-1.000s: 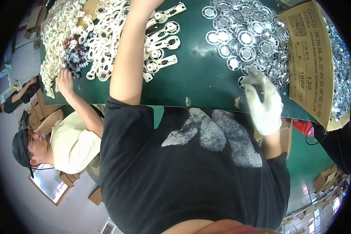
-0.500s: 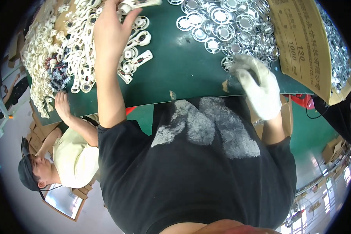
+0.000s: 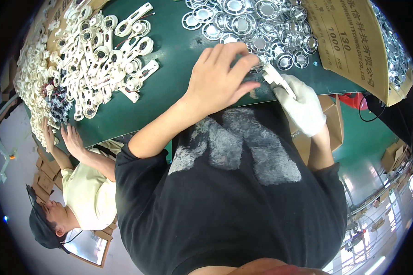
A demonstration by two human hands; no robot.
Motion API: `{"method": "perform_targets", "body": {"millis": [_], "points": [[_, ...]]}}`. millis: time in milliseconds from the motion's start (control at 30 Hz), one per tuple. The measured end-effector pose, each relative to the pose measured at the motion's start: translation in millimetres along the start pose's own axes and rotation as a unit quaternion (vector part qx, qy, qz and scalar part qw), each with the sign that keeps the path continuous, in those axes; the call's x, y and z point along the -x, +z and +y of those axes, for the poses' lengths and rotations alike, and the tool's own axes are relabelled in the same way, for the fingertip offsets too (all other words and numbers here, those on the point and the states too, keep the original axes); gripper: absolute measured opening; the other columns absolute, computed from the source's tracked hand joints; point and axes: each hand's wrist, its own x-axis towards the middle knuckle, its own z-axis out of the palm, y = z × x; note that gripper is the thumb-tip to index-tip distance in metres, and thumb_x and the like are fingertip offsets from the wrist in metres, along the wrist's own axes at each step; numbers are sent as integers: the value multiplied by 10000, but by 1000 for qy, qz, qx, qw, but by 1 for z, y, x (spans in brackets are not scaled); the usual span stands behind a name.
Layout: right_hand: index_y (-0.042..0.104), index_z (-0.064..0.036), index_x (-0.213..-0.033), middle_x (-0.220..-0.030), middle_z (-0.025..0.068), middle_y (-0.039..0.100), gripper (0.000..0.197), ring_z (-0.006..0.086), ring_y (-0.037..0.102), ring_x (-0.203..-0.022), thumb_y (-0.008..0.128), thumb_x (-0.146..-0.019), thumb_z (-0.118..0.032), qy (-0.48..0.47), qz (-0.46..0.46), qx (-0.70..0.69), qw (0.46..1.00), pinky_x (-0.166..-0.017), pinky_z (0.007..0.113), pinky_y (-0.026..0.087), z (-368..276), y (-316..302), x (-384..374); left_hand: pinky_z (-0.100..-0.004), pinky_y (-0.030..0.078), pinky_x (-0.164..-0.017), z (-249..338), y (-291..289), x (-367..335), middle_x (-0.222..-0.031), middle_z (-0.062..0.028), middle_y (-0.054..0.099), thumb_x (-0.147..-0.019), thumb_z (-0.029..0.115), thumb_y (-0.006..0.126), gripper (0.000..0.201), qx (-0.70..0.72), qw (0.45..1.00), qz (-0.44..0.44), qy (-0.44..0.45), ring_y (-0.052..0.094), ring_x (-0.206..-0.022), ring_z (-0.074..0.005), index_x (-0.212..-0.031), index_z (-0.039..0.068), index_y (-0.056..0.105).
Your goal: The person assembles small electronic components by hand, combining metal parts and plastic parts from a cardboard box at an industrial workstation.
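My bare left hand [image 3: 221, 79] reaches across to the table's middle. Its bent fingers meet the round end of a white plastic housing [image 3: 273, 75] with a long handle, while the thumb stands out below. On my right hand [image 3: 303, 105] is a white glove; it is closed around the handle, palm side partly hidden. Some silver metal shows at the housing's round end, but I cannot tell whether it is a separate ring. Just beyond both hands lies a heap of silver rings [image 3: 243, 24]. Similar white housings [image 3: 101, 55] with thin wires are piled on the left.
The green table [image 3: 170, 50] spans the top. An open cardboard box [image 3: 342, 50] of silver rings stands right; another carton [image 3: 330, 121] sits below the edge. At left, a co-worker [image 3: 85, 192] has hands near small dark parts [image 3: 58, 104] and a white-parts heap [image 3: 30, 82].
My left hand has come from the white pile on the left to my right hand, bringing a white housing. The gloved hand now grips the handle. The co-worker's hands have shifted.
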Motion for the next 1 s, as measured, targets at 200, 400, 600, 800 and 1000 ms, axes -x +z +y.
{"method": "perform_targets", "body": {"millis": [200, 400, 600, 800, 1000], "points": [[681, -40, -1130, -926, 167, 716, 370, 281, 704, -832, 717, -907, -333, -9, 137, 45, 989, -806, 363, 539, 11, 9, 10, -357, 456, -771, 2, 21, 0, -1099, 0, 631, -726, 342, 868, 475, -83, 996, -5, -20, 597, -941, -234, -1114, 128, 698], [699, -49, -1149, -963, 164, 754, 409, 314, 749, -894, 753, -891, -362, -12, 190, 111, 975, -810, 380, 573, 6, 17, -3, -346, 511, -713, -5, 3, 1, -920, -63, 708, -800, 71, 806, 236, 110, 987, 75, -90, 642, -795, -256, -1021, 43, 727], [736, -105, -1100, -869, 116, 757, 370, 291, 751, -794, 755, -867, -393, -126, 178, 198, 956, -719, 371, 590, -23, 20, -6, -298, 486, -656, 11, -12, -5, -1014, -21, 694, -804, 105, 816, 227, 147, 979, 69, -122, 604, -738, -186, -1028, 90, 782], [731, -84, -1115, -862, 132, 747, 380, 305, 744, -769, 758, -858, -362, -159, 142, 229, 950, -687, 386, 587, -34, 20, -14, -329, 569, -739, 6, -21, 5, -1112, -37, 707, -807, 193, 833, 374, 163, 975, 77, -130, 703, -908, -236, -1163, 118, 748], [704, -77, -1166, -875, 141, 739, 404, 342, 734, -774, 752, -863, -341, -217, 142, 210, 943, -692, 405, 582, -33, 20, -14, -342, 604, -809, -4, -31, 11, -1128, -117, 751, -712, 226, 917, 577, 113, 992, 33, -52, 750, -926, -286, -1225, 47, 725]]}}
